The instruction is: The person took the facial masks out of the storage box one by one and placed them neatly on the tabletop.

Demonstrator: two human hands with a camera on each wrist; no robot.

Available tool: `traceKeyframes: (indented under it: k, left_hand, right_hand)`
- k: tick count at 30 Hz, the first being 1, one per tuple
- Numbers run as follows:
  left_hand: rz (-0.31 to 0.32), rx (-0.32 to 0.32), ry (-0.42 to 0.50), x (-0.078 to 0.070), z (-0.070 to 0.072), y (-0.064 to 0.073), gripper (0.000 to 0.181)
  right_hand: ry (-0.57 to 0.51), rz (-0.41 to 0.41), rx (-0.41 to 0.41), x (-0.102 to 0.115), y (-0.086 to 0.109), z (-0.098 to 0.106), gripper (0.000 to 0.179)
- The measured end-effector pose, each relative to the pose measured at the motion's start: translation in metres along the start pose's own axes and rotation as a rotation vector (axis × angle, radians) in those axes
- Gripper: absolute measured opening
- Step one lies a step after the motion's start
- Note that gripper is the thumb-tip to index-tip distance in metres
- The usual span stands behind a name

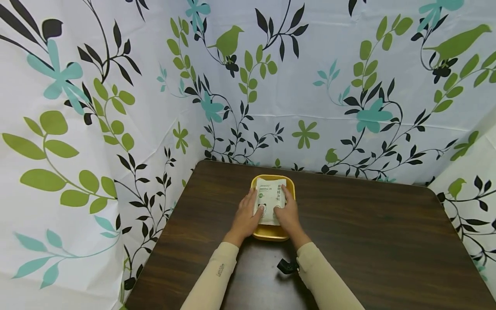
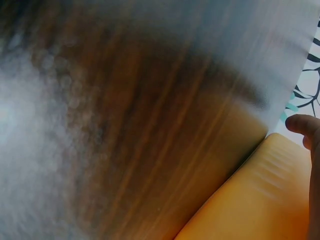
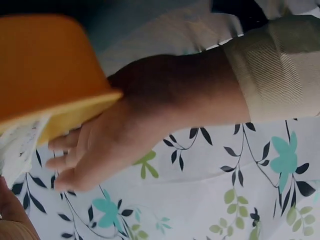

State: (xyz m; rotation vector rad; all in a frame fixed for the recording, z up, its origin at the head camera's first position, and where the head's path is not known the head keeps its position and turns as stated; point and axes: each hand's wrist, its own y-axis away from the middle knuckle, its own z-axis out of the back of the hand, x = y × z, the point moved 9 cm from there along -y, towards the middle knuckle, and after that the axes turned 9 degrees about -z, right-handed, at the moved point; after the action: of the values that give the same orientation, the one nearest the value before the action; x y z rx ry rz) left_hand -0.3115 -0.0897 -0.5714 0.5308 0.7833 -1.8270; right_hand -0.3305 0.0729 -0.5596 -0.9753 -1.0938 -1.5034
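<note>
A white packet point(image 1: 270, 198) with green and black print lies flat at the yellow plastic basket point(image 1: 271, 234), covering most of its opening. My left hand point(image 1: 245, 216) holds the packet's left side, its thumb on the printed face. Along the opposite side, my right hand point(image 1: 288, 215) holds it the same way, thumb on the front. In the right wrist view the packet point(image 3: 22, 145) shows at the basket's rim, beside the right hand point(image 3: 115, 135). The left wrist view catches only part of the left hand point(image 2: 311, 145) above the basket's wall point(image 2: 250, 200). The packet's underside is hidden.
The basket stands on a dark brown wooden table point(image 1: 368, 241), near its back edge. A cloth point(image 1: 240, 86) printed with leaves and birds hangs behind and at the sides. A black object point(image 1: 286, 267) sits by the right sleeve's cuff.
</note>
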Motion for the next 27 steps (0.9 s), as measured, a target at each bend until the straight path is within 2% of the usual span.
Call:
traceKeyframes:
  k: [5,14,17,21,27]
  left_hand:
    - [-0.023,-0.009,0.029,0.0,-0.003,-0.001,0.068]
    - [-0.029,-0.01,0.023,0.003,-0.002,0.0,0.069]
    - [-0.033,-0.003,0.029,0.002,-0.001,0.0,0.07]
    - [-0.037,0.014,0.019,0.001,0.0,0.001,0.071]
    - [-0.008,0.057,-0.053,0.009,0.001,0.005,0.08]
  right_hand:
    - [-0.003,0.071,-0.051,0.023,0.0,0.026,0.087]
    - [-0.168,0.061,-0.094,0.036,-0.008,0.079,0.089]
    - [-0.17,0.057,-0.12,0.039,-0.008,0.097,0.089]
    - [-0.157,0.044,-0.159,0.038,-0.008,0.118,0.089]
    - [-0.127,0.013,-0.223,0.024,-0.009,0.146,0.091]
